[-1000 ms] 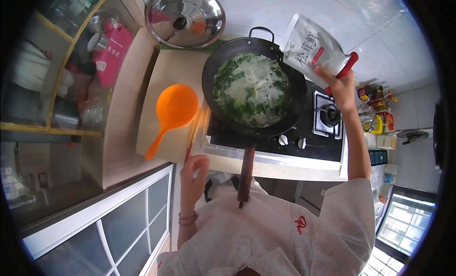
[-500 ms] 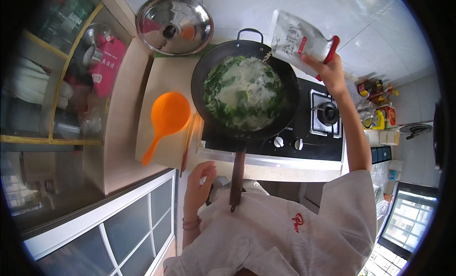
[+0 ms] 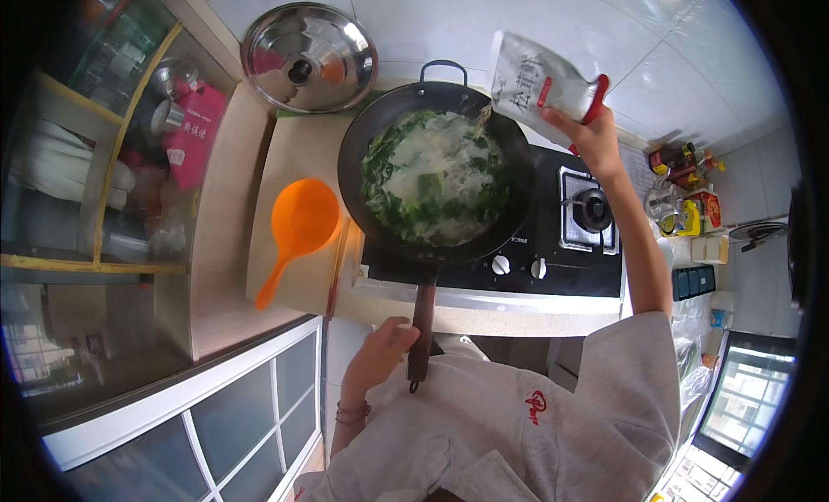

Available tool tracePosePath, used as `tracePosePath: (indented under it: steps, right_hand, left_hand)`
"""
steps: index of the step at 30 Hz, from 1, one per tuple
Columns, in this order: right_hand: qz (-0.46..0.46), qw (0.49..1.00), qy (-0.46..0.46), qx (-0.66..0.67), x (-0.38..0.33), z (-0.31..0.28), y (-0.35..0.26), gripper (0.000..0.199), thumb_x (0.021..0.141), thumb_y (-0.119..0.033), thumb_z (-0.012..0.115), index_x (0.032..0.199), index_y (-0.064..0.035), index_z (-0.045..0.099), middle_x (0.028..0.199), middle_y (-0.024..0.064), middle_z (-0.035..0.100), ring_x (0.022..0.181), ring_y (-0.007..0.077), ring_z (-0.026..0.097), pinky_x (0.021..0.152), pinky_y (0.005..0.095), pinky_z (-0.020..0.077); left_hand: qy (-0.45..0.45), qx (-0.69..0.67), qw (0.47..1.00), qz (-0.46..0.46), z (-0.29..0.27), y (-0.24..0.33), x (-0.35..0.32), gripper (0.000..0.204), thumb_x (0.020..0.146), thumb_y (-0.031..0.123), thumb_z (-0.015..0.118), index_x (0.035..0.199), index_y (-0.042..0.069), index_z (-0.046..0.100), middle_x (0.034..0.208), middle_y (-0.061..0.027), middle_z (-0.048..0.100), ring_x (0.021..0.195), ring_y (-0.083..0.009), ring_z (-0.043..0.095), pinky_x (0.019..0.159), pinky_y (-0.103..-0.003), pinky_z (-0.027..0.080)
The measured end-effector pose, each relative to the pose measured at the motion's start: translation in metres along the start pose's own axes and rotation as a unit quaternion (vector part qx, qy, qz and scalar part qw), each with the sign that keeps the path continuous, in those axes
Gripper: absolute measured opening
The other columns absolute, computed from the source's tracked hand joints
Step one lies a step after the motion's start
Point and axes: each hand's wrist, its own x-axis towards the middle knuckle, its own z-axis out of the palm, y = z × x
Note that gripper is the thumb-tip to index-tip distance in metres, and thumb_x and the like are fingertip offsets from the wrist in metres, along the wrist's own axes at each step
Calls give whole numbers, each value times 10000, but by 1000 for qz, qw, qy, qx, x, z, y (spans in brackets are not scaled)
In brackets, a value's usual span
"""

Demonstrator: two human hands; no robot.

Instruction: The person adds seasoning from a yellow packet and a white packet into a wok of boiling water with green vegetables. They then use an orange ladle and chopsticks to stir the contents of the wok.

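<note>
A black wok full of green leaves in cloudy, bubbling broth sits on the left side of the cooktop. Above its far right rim, my right hand grips a silver-white pouch by its red-edged end. The pouch tilts down to the left, and pale bits show at its lower corner over the rim. Beside the wok's brown wooden handle is my left hand, fingers loosely bent and not wrapped round it. Its fingertips reach the handle's left side; whether they touch is unclear.
An orange ladle-shaped scoop and wooden chopsticks lie left of the wok. A steel lid leans at the back left. The black cooktop has a bare right burner. Bottles stand at far right.
My left hand has moved right, up to the wok handle. My right hand still holds the pouch tilted over the rim, and the view has shifted slightly.
</note>
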Motion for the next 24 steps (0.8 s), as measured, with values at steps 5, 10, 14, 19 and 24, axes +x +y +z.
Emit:
tracePosePath:
  steps: [5, 10, 14, 19, 24]
  right_hand:
    - [-13, 1000, -7, -17, -6, 5, 4, 306, 779, -231, 787, 953, 0, 686, 736, 3, 642, 631, 67, 538, 577, 250, 447]
    - [-11, 999, -12, -48, -6, -1, 6, 291, 790, -221, 779, 961, -4, 689, 747, 6, 651, 630, 64, 538, 569, 243, 439]
    - [13, 997, -66, -48, -15, 10, -15, 266, 800, -191, 768, 971, -3, 688, 759, 0, 651, 639, 63, 539, 573, 247, 439]
    - [-4, 996, -82, -28, -20, 25, -28, 267, 798, -179, 771, 968, 3, 679, 765, 0, 644, 658, 68, 541, 597, 243, 441]
    - [-28, 993, -103, -43, -18, 35, -28, 269, 795, -178, 773, 969, 3, 678, 750, -6, 635, 624, 68, 524, 574, 255, 434]
  left_hand:
    - [-52, 30, 998, 7, 18, -10, 11, 405, 943, 324, 592, 1125, -29, 514, 859, -47, 614, 766, -112, 608, 667, -253, 489]
    - [-21, 9, 999, 29, 23, -15, 11, 421, 938, 345, 600, 1123, -25, 520, 847, -61, 627, 704, -102, 591, 642, -246, 481]
    - [36, -1, 999, 12, 16, 4, -4, 441, 944, 362, 586, 1138, -30, 525, 879, -98, 651, 739, -129, 612, 651, -256, 491]
    - [36, -34, 999, 15, 8, -8, 0, 449, 950, 372, 571, 1154, -27, 531, 943, -140, 682, 810, -183, 658, 693, -272, 521]
    - [66, -74, 995, 28, 7, -14, -4, 385, 963, 342, 550, 1135, -2, 542, 947, -131, 679, 803, -170, 661, 684, -263, 522]
